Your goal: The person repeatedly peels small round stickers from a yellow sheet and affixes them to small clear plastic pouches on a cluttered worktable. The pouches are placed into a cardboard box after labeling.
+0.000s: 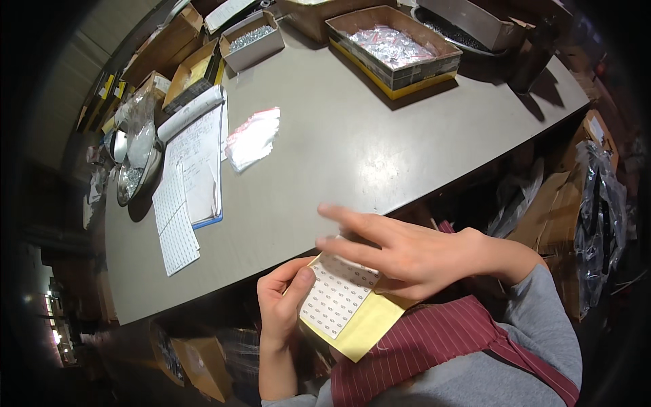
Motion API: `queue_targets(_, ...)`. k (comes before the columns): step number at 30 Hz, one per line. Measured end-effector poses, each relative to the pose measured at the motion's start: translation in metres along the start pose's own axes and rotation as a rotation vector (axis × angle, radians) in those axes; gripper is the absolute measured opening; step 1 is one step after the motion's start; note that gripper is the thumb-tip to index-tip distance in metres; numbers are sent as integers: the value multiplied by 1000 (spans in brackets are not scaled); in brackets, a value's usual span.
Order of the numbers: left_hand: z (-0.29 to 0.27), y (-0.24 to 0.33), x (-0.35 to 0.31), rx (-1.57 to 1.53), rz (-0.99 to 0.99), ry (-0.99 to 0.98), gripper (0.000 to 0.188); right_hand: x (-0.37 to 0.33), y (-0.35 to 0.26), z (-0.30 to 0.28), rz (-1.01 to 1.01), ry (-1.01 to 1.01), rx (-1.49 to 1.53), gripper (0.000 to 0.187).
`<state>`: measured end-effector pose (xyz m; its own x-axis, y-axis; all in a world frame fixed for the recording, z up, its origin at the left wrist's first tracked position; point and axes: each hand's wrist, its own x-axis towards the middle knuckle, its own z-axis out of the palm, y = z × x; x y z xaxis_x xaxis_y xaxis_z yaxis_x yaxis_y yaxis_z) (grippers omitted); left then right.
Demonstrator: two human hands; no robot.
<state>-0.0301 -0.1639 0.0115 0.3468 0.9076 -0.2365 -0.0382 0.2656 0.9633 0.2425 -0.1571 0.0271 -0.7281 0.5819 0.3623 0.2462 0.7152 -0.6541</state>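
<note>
A white paper sheet (332, 298) patterned with small dark marks lies over a yellow sheet of backing paper (371, 322), both held up in front of the person's body, just off the near edge of the table. The right hand (407, 251), its forearm coming in from the right, reaches across the top of the white paper sheet, palm down; its index and middle fingers are extended and spread apart, tips blurred, while the thumb cannot be made out. The left hand (281, 295) stands upright at the other side, thumb flat on the sheet's left edge, pinching it against curled fingers. The right hand hides the sheet's upper right corner.

Beyond lies a shallow cardboard box with a yellow lower band (424, 74), filled with shiny clear packets. To the left rest a blue-edged clipboard of handwritten pages (193, 163), a small pale carton of metal parts (256, 57), white strips of printed labels (178, 237) — partly over the clipboard — and a loose pile of clear plastic bags (254, 139).

The smooth grey table (305, 169) catches a bright glare; right of it, brown cardboard (549, 217) stands beside crumpled clear plastic (600, 210) — the room's edges fall dark.
</note>
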Motion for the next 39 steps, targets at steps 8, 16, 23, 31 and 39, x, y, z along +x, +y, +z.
queue_targets(8,10,15,10,-24,171,-112,71,-1,8,-1,65,343,11,22)
queue_targets(16,11,11,12,90,107,-8,16,5,13,-15,329,420,3,27)
queue_targets(23,-1,7,36,99,376,-34,20,17,34,-22,230,319,459,21)
queue_targets(31,-28,24,63,-249,169,-126,36,25,56,-45,357,229,661,54)
queue_targets(39,-25,47,83,114,273,-64,48,50,64,-52,174,85,216,56)
